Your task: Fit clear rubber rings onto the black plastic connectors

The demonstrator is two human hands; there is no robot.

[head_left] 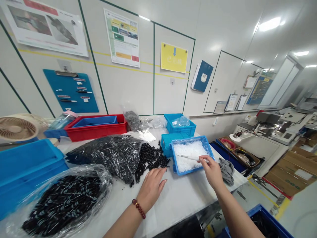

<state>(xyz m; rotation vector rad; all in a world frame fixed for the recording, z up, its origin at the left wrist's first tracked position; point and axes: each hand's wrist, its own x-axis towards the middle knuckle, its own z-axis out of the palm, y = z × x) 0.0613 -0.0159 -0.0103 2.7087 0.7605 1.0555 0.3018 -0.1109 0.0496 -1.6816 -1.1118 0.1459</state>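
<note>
In my right hand (210, 170) is a thin pen-like tool (189, 157) with a pale shaft, its tip pointing left over a blue bin (183, 172). Many small white, translucent pieces (190, 150) fill that tilted bin. My left hand (152, 185) lies low over the white table, fingers stretched toward the near edge of a pile of small black tubular parts (151, 157). Whether its fingertips touch a part I cannot tell. The pile spills from a large clear plastic bag (109, 150) of black parts.
Front left, an open plastic bag (66, 198) holds more black parts, beside stacked blue bins (29, 158). Behind stand a red bin (96, 131), a fan (19, 127) and a blue crate (180, 125). A grey glove (226, 171) lies by the table's right edge.
</note>
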